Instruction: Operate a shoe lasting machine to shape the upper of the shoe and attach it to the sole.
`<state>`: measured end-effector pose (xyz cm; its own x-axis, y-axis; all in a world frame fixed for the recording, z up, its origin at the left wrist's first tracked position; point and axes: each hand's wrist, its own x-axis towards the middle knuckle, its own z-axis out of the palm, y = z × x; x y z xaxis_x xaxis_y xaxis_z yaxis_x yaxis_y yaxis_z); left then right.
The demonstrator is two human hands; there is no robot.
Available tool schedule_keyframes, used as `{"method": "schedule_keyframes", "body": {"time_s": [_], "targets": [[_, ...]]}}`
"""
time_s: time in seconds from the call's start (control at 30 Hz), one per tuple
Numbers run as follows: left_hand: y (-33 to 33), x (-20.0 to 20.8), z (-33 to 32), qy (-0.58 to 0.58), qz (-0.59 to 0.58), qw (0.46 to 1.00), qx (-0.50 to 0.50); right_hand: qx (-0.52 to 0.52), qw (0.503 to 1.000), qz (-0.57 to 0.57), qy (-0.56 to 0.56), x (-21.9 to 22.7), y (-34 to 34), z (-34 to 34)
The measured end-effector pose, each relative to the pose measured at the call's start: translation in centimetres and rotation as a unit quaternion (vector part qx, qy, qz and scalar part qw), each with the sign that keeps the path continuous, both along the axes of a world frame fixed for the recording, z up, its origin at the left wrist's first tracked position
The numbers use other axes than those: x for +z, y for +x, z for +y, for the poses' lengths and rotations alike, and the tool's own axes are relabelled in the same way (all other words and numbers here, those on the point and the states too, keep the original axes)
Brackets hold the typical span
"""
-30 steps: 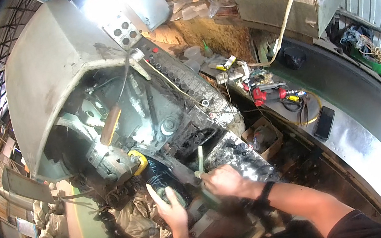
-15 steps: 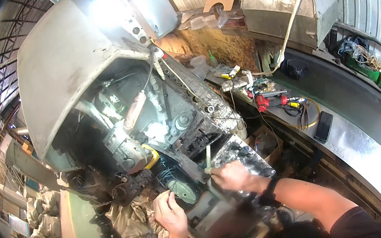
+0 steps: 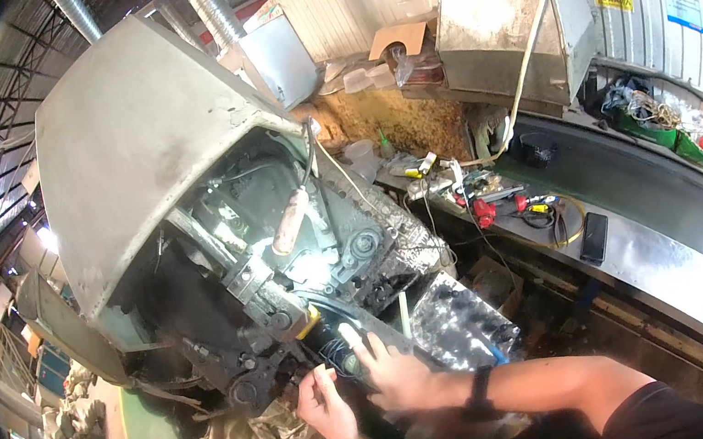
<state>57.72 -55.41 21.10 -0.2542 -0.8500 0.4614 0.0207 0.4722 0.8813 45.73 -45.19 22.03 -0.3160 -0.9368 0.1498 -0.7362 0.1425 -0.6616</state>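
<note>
Hood of pale-grey angular metal (image 3: 142, 161) looms at left. The bare right hand (image 3: 401, 378), nearer, stretches its fingers out; the bare left hand (image 3: 328, 409) bends its own, their grip hard to tell. Just beyond both lies a dark, glossy cylindrical piece (image 3: 333, 350), long axis sloping down rightward.

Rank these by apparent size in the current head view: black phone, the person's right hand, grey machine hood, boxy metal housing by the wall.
1. Grey machine hood
2. Boxy metal housing
3. Right hand, perhaps enlarged by nearness to the camera
4. Black phone
</note>
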Motion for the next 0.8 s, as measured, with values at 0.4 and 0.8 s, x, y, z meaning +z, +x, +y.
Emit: {"method": "schedule_keyframes", "body": {"time_s": [0.4, 0.8], "targets": [[1.8, 3.0, 4.4, 0.340, 0.429, 0.753, -0.365, 0.062, 0.556, -0.827, 0.043, 4.3, -4.6, 11.6], [-10.2, 7.3, 18.0, 0.308, 0.258, 0.762, -0.508, 0.038, 0.341, -0.922, -0.178, -8.4, -9.6, 28.6]]}}
